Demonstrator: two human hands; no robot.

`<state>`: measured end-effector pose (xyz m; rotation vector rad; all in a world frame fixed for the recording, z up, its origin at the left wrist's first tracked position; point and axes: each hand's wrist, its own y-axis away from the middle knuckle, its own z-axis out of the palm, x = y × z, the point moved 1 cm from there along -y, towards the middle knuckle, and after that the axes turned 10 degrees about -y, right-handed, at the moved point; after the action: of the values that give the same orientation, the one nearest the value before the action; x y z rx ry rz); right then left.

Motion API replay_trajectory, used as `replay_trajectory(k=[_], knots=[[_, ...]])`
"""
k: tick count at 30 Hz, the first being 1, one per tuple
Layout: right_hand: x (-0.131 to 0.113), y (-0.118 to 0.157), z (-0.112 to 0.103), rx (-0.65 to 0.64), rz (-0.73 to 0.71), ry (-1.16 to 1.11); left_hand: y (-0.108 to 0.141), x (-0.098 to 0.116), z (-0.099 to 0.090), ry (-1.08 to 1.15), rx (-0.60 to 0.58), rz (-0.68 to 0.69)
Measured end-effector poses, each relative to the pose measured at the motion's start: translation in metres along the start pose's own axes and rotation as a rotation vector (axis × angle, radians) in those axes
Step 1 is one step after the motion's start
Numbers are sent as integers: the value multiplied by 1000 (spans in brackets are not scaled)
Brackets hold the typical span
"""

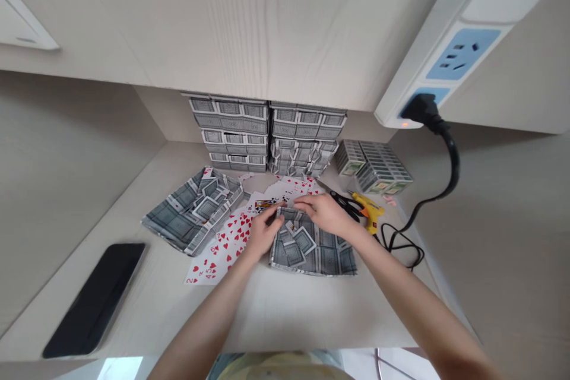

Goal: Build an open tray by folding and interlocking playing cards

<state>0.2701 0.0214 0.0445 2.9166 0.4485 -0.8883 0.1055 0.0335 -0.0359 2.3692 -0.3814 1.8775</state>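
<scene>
An open box made of playing cards (329, 252) with grey patterned backs lies in front of me, several loose cards (294, 246) inside it. At its far left corner my left hand (263, 230) is closed, thumb and fingers gripping the wall. My right hand (328, 214) reaches over the far wall with its fingers bent together at the rim; what lies between the fingertips is partly hidden. Beyond and left of the box are spread face-up playing cards (227, 243), many of them hearts.
A second card box (191, 214) with loose cards stands left. Card-built drawers (238, 139) are stacked at the back. Scissors (345, 205), a yellow glue gun (370, 212) and packed decks (383, 166) are right, near a black cable (455, 172). A black phone (95, 300) lies front left.
</scene>
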Motion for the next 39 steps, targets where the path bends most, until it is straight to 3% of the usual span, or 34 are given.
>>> replay_trajectory(k=[7, 12, 15, 18, 20, 22, 27, 29, 33, 39], knots=[[-6, 6, 13, -26, 108, 265, 0, -1, 1, -63, -17, 1], [-8, 10, 20, -83, 97, 311, 2, 11, -7, -361, -81, 23], [-4, 13, 20, -31, 75, 200, 5, 18, -11, -511, -143, -1], [-5, 19, 13, 90, -77, 70, 8, 22, -14, -626, -157, 9], [-10, 27, 6, 209, -157, 39, 11, 27, -17, -705, -116, 55], [-15, 37, 1, 235, -185, 23, 14, 34, -22, -765, -86, 158], [-17, 55, 7, -190, -262, 91, 10, 58, -27, -880, -146, 455], [-15, 57, 14, -295, -262, 175, 4, 66, -22, -925, -198, 514], [-11, 54, 24, -379, -171, 319, -9, 69, -6, -1018, -302, 456], [-2, 48, 21, -402, -153, 472, -16, 59, 3, -1004, -300, 328]])
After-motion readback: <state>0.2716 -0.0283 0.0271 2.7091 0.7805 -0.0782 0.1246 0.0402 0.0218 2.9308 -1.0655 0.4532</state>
